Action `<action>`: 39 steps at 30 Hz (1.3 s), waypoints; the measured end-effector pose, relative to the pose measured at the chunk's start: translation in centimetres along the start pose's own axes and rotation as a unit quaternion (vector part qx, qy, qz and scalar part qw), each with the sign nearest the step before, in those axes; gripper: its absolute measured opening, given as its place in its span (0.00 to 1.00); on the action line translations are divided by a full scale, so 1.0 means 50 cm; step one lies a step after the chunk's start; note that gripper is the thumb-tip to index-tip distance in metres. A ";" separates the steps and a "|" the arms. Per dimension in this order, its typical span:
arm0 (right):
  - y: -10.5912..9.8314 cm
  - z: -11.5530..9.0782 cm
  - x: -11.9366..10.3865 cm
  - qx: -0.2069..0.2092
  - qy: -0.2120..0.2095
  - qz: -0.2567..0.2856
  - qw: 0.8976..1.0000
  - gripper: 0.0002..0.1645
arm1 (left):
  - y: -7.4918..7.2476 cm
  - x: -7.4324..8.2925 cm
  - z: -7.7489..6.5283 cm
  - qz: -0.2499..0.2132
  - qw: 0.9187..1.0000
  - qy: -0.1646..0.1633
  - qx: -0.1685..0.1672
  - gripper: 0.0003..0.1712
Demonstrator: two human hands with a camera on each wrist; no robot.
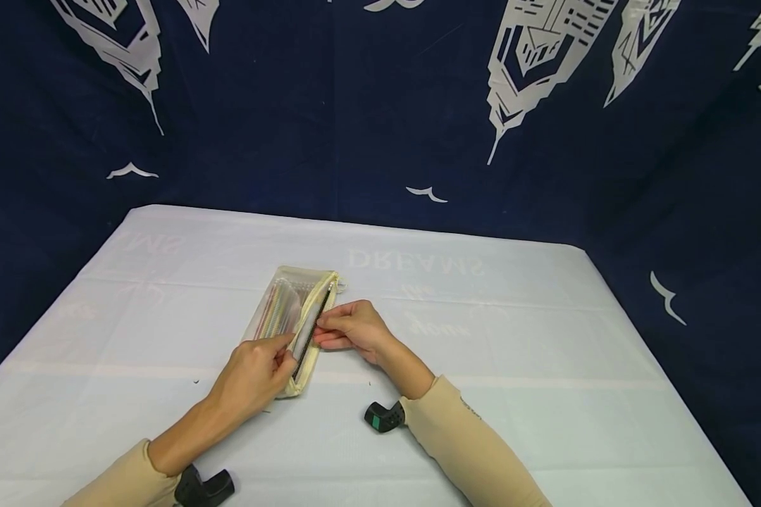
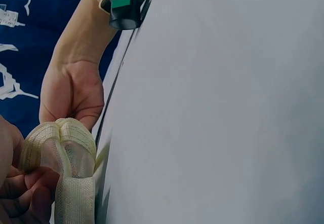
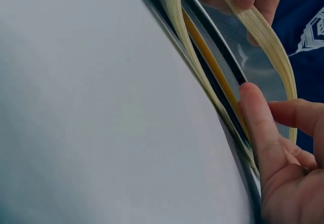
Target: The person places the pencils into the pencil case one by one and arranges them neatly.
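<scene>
A see-through mesh pencil case (image 1: 301,276) with a pale yellow zipper edge lies slanted on the table, its zipper side gaping. Colored sticks, seemingly pencils (image 1: 277,310), show through its left part. My left hand (image 1: 256,370) pinches the zipper edge (image 3: 263,29) on the near left side of the opening. Along the opening runs a slim black pencil (image 1: 325,299). My right hand (image 1: 358,329) has thumb and fingertips around it, inside the gap. A yellow stick (image 3: 212,62) lies beside the black one in the right wrist view.
The case rests on a white-covered table (image 1: 514,338) with faint mirrored lettering. Behind the table hangs a dark blue cloth (image 1: 279,141) with white drawings. Black wrist devices (image 1: 383,417) sit at both sleeves, close over the table.
</scene>
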State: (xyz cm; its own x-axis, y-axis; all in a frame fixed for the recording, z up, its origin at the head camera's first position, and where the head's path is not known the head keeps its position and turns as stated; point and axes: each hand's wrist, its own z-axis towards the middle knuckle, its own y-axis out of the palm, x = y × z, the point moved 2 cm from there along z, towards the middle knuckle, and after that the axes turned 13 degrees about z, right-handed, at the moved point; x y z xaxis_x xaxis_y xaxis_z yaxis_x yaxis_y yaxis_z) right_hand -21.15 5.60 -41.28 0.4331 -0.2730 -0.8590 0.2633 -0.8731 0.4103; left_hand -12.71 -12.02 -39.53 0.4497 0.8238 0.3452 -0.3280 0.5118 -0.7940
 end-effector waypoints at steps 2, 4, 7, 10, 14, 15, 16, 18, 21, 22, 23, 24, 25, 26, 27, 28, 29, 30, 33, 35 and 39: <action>0.001 -0.001 0.000 -0.007 -0.003 -0.002 1.000 0.15 | 0.000 0.001 0.000 -0.002 1.000 -0.001 -0.001 0.16; 0.003 -0.002 -0.001 -0.013 -0.006 -0.002 1.000 0.16 | -0.001 0.002 0.000 -0.004 1.000 -0.002 -0.002 0.16; 0.005 -0.002 -0.002 -0.017 -0.007 0.002 1.000 0.16 | -0.002 0.003 0.000 -0.007 1.000 -0.005 -0.004 0.16; 0.006 -0.003 -0.003 -0.015 -0.008 0.002 1.000 0.16 | -0.001 0.002 0.000 -0.007 1.000 -0.006 -0.005 0.16; 0.005 -0.003 -0.006 -0.010 -0.013 0.004 1.000 0.17 | 0.000 0.001 0.000 -0.003 1.000 -0.005 -0.003 0.16; 0.005 -0.003 -0.006 -0.008 -0.016 0.004 1.000 0.17 | 0.001 0.000 0.000 -0.002 1.000 -0.004 -0.002 0.16; 0.004 -0.003 -0.007 -0.006 -0.019 0.004 1.000 0.17 | 0.001 0.000 0.000 -0.001 1.000 -0.003 -0.002 0.16; 0.001 -0.002 -0.007 -0.004 -0.025 0.005 1.000 0.17 | 0.002 0.000 0.000 -0.002 1.000 -0.002 0.000 0.15; -0.004 -0.002 -0.009 0.006 -0.038 0.002 0.999 0.17 | 0.004 0.000 0.000 -0.005 1.000 0.001 -0.001 0.14; -0.006 -0.002 -0.009 0.011 -0.041 0.003 0.999 0.17 | 0.004 0.000 0.000 -0.005 1.000 0.002 -0.001 0.14; -0.009 -0.002 -0.010 0.016 -0.045 0.001 0.999 0.16 | 0.005 0.000 0.001 -0.005 1.000 0.003 -0.002 0.14; -0.010 -0.003 -0.012 0.022 -0.049 -0.001 0.999 0.16 | 0.005 0.000 0.002 -0.005 1.000 0.004 -0.003 0.14; -0.013 -0.003 -0.013 0.029 -0.053 -0.002 0.998 0.16 | 0.006 0.001 0.002 -0.006 1.000 0.005 -0.004 0.14; -0.015 -0.003 -0.015 0.037 -0.057 -0.007 0.998 0.16 | 0.006 0.001 0.002 -0.006 1.000 0.005 -0.005 0.14; -0.017 -0.004 -0.017 0.045 -0.063 -0.017 0.997 0.16 | 0.006 0.002 0.003 -0.005 1.000 0.006 -0.006 0.14; -0.020 -0.003 -0.020 0.053 -0.067 -0.027 0.996 0.15 | 0.006 0.003 0.003 -0.004 1.000 0.005 -0.006 0.15; -0.022 -0.003 -0.022 0.060 -0.073 -0.039 0.995 0.15 | 0.006 0.003 0.003 -0.004 1.000 0.005 -0.007 0.15; -0.024 -0.003 -0.024 0.067 -0.078 -0.052 0.993 0.14 | 0.006 0.004 0.003 -0.004 1.000 0.005 -0.007 0.16; -0.029 -0.005 -0.032 0.088 -0.090 -0.095 0.987 0.12 | 0.007 0.005 0.004 -0.004 1.000 0.005 -0.009 0.16; -0.034 -0.006 -0.038 0.099 -0.098 -0.123 0.983 0.12 | 0.008 0.006 0.005 -0.005 1.000 0.004 -0.011 0.16; -0.040 -0.011 -0.052 0.106 -0.117 -0.178 0.971 0.12 | 0.009 0.007 0.005 -0.001 1.000 0.002 -0.017 0.15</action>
State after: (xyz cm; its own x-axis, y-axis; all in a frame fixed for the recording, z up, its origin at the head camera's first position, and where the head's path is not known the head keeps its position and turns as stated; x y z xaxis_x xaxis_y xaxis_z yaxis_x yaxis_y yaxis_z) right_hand -22.32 8.26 -39.72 0.1332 -0.0010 -0.9911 0.1662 -0.9858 0.0234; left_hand -12.89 -11.45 -39.64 0.4539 0.8218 0.3443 -0.2992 0.5045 -0.8099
